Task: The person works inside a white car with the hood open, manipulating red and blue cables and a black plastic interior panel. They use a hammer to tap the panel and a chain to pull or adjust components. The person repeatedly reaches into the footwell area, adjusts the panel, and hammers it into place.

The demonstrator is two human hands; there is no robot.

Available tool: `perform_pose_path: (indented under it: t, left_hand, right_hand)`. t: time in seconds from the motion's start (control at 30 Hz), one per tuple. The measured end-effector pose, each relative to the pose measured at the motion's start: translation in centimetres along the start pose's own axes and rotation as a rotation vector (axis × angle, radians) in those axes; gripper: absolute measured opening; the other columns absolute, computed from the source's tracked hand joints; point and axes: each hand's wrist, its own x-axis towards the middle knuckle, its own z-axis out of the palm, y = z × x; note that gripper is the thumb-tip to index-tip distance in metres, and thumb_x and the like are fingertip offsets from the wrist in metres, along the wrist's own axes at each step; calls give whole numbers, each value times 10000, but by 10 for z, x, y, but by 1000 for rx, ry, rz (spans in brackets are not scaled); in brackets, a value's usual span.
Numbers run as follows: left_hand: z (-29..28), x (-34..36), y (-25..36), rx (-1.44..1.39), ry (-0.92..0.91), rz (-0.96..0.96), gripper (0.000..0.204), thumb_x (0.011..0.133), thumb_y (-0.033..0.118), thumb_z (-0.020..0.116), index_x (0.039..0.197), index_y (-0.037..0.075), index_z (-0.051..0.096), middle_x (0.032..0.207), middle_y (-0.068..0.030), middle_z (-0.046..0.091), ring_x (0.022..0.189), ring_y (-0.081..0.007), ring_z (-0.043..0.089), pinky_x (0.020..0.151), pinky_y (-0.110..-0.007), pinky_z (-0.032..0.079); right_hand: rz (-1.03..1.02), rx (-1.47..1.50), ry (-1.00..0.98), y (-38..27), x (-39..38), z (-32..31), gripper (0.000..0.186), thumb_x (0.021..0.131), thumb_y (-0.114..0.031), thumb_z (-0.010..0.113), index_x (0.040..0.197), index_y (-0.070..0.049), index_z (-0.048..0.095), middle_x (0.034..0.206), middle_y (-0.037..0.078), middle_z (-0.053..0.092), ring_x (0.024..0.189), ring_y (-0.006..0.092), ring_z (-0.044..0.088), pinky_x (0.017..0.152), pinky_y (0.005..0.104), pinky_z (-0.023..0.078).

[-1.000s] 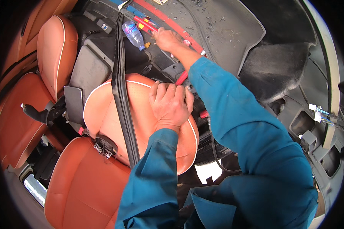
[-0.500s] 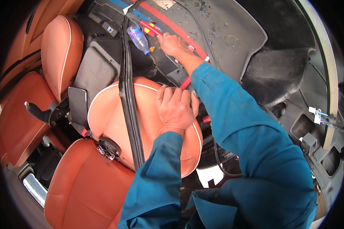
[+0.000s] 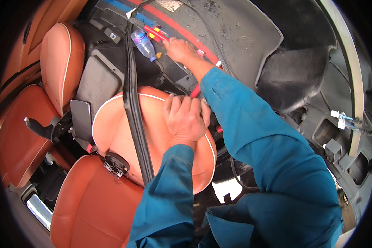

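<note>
The right hand (image 3: pixel 180 50) is closed around the near end of a red handle (image 3: pixel 154 33), just beside a clear plastic bottle (image 3: pixel 144 45). Well apart from it, the left hand (image 3: pixel 187 120) lies over the upper edge of an orange seat back (image 3: pixel 155 128); whether it clamps there, I cannot tell. A long black strip (image 3: pixel 131 87) crosses the seat back.

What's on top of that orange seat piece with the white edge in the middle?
A long black strip crosses the orange seat piece, and the left hand rests right of that strip. What the strip, hand and blue sleeve cover can't be seen.
</note>
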Motion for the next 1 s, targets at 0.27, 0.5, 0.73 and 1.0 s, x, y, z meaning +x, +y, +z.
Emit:
perform_pose_path:
  t: [0.27, 0.5, 0.73, 1.0]
  left_hand:
    - [1, 2, 1, 6, -12, 30, 176, 895, 217, 747, 771, 111, 684, 829, -65, 687, 915, -299, 660, 1034, -499, 493]
    - [2, 3, 4, 47, -10, 45, 224, 937, 223, 722, 749, 113, 669, 804, -53, 679, 887, -288, 648, 1021, -491, 490]
    - [0, 1, 2, 50, -50, 51, 220, 944, 234, 719, 767, 110, 674, 827, -51, 686, 890, -295, 645, 1023, -492, 492]
    - [0, 2, 4, 46, -47, 36, 220, 941, 246, 719, 768, 116, 683, 832, -51, 685, 884, -291, 639, 1033, -488, 482]
  right_hand:
    - [-392, 162, 368, 12, -61, -17, 416, 1106, -475, 587, 1102, -59, 575, 914, 274, 747, 895, 492, 735, 741, 605, 579]
    - [-58, -4, 45, 1, -14, -5, 556, 1137, -526, 492, 1203, -6, 675, 1065, 242, 797, 997, 477, 764, 899, 602, 589]
    - [-81, 82, 83, 6, -36, -11, 595, 1124, -568, 490, 1222, -21, 702, 1061, 268, 790, 1012, 495, 756, 923, 619, 573]
    - [-243, 105, 312, 7, -45, -10, 556, 1072, -594, 589, 1005, -42, 618, 892, 266, 767, 800, 492, 750, 721, 618, 594]
